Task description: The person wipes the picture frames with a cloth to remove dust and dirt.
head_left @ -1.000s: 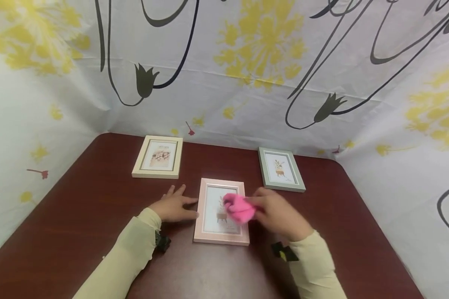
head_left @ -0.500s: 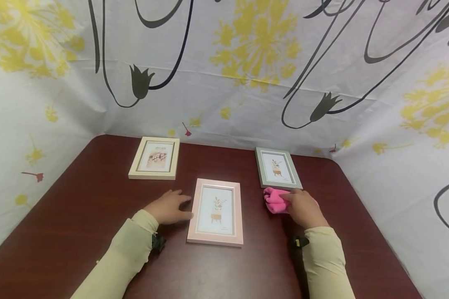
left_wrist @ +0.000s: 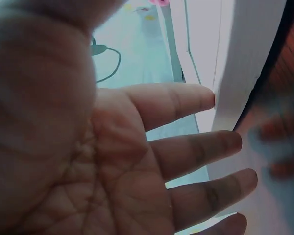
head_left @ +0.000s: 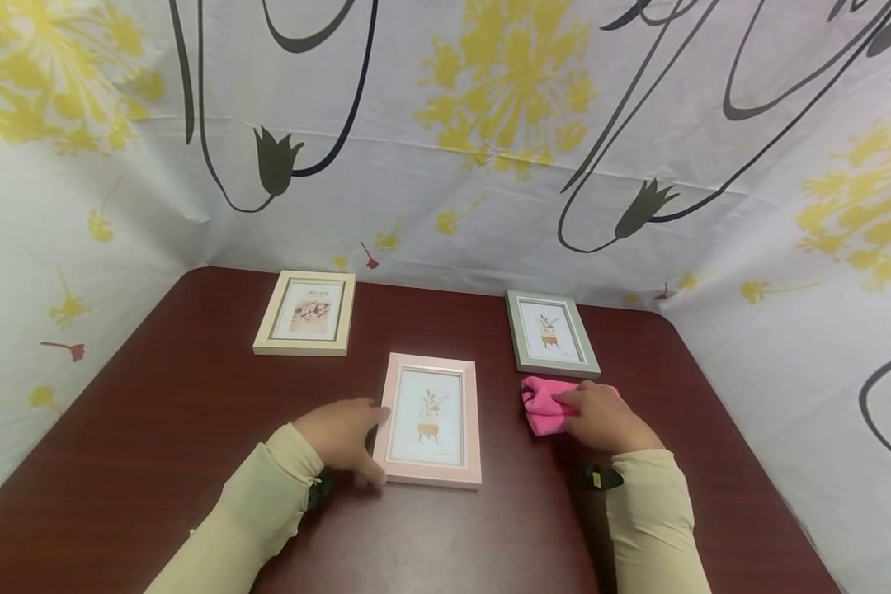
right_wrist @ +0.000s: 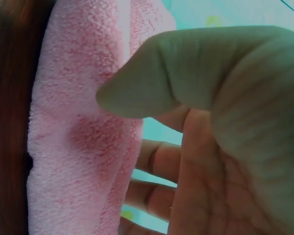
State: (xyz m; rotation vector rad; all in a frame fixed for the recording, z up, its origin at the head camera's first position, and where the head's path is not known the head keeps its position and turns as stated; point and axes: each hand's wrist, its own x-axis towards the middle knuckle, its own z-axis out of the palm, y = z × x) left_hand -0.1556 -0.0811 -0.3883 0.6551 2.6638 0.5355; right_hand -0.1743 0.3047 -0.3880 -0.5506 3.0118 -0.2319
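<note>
A pink photo frame [head_left: 469, 429] with a potted-plant picture lies flat on the table. At its left edge is my left hand [head_left: 344, 437]. In the left wrist view, the fingers [left_wrist: 196, 149] are spread and straight, and one fingertip appears to meet the frame's side [left_wrist: 245, 54]. To the right, a folded pink cloth [head_left: 545, 406] lies on the table, with my right hand [head_left: 607, 421] resting on it. The right wrist view has the thumb [right_wrist: 137, 83] against the fluffy cloth [right_wrist: 78, 161], while the other fingers extend loosely behind it, their tips hidden.
A cream photo frame [head_left: 264, 330] lies at the back left of the dark red-brown table [head_left: 431, 322]. Just beyond the cloth lies a green photo frame [head_left: 589, 351]. A white flower-patterned sheet [head_left: 386, 190] hangs around the table's back and sides.
My right hand has carried the cloth off the pink frame, rightward onto the table, where it now lies spread wider. My left hand has turned and come nearer the frame's front-left corner.
</note>
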